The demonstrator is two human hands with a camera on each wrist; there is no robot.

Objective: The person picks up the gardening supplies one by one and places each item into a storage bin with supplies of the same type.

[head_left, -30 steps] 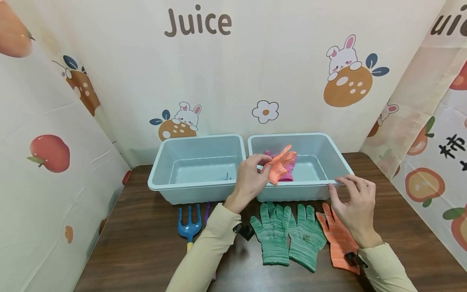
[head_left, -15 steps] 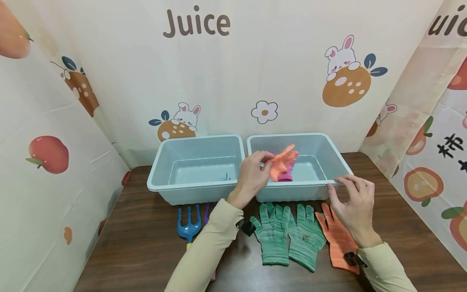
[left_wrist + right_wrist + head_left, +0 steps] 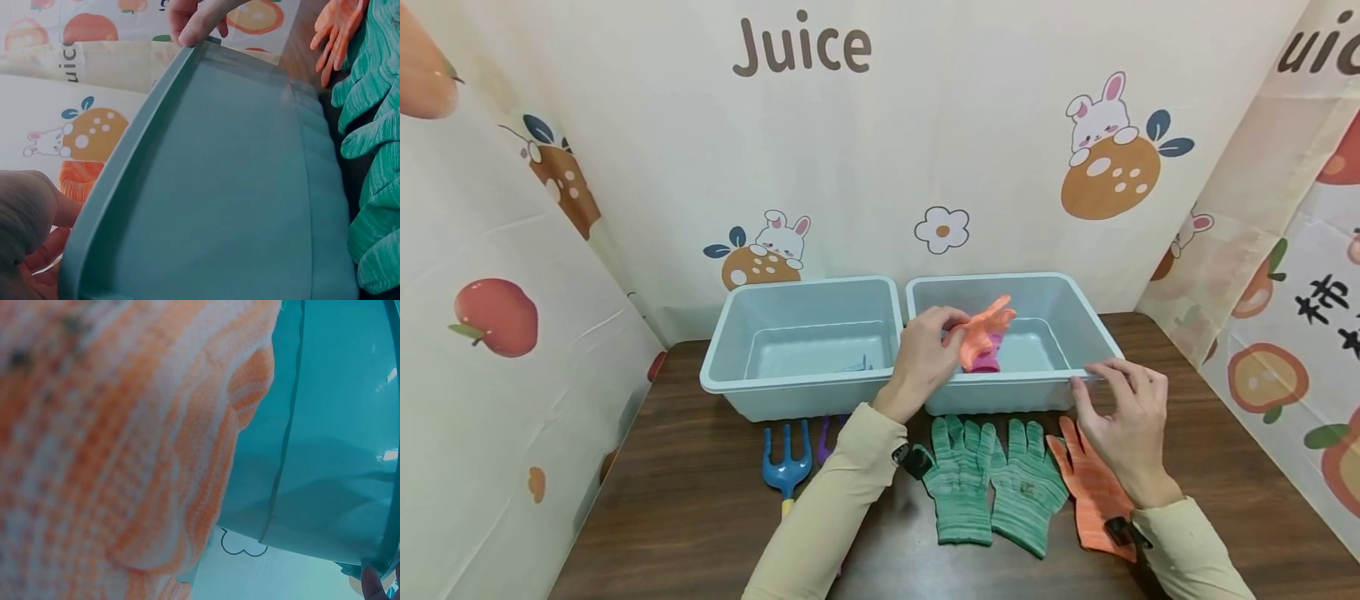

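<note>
My left hand (image 3: 928, 350) pinches the cuff side of an orange glove (image 3: 987, 332), holding it over the left part of the right light-blue bin (image 3: 1007, 396). Beneath it, partly hidden, a pink glove (image 3: 988, 361) lies inside. My right hand (image 3: 1127, 425) grips the bin's front rim near the right corner, thumb outside; the left wrist view also shows these right-hand fingers (image 3: 203, 22) on the rim. Two green gloves (image 3: 962, 492) and a second orange glove (image 3: 1092, 492) lie in front of the bin. That orange glove (image 3: 137, 437) fills much of the right wrist view.
Left of it stands a similar bin (image 3: 805, 398) with a small bluish mark or piece (image 3: 856, 367) inside. On the wooden table (image 3: 662, 508) lie a blue hand fork (image 3: 787, 468) and a purple tool (image 3: 824, 446), partly behind my left forearm. Printed curtains surround the table.
My left hand has shifted slightly right with the orange glove, which now tilts further over the pink one. My right hand stays on the rim.
</note>
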